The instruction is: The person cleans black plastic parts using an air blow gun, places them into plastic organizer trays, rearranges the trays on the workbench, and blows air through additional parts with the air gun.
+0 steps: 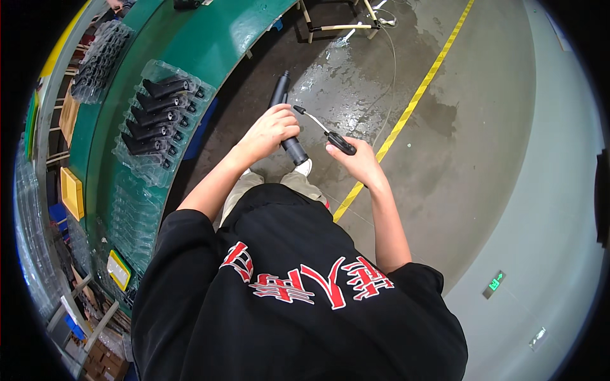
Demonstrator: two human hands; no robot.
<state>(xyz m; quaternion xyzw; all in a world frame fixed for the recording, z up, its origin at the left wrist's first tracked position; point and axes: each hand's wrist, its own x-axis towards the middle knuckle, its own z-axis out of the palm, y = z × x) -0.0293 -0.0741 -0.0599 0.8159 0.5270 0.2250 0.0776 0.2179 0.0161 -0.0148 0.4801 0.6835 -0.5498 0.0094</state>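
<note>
In front of my body, my left hand (272, 132) is wrapped round a long black tube (294, 151), tilted with its narrower end pointing away from me. The fingers cover the tube's middle. My right hand (359, 162) grips a black-handled tool (341, 143) with a thin pale shaft that curves toward the tube and ends in a small black tip. This tip is close beside the tube and my left fingers; whether it touches them I cannot tell. On the left, a clear plastic tray (149, 167) carries several black, angled, handle-like parts (154, 117).
A curved green workbench (210, 39) runs along my left. On it are stacked trays of dark parts (101, 60), a yellow bin (72, 193) and empty clear trays (132, 219). A yellow striped line (406, 120) crosses the wet-patched floor. A pipe frame (340, 27) stands ahead; a pale wall (540, 209) is at right.
</note>
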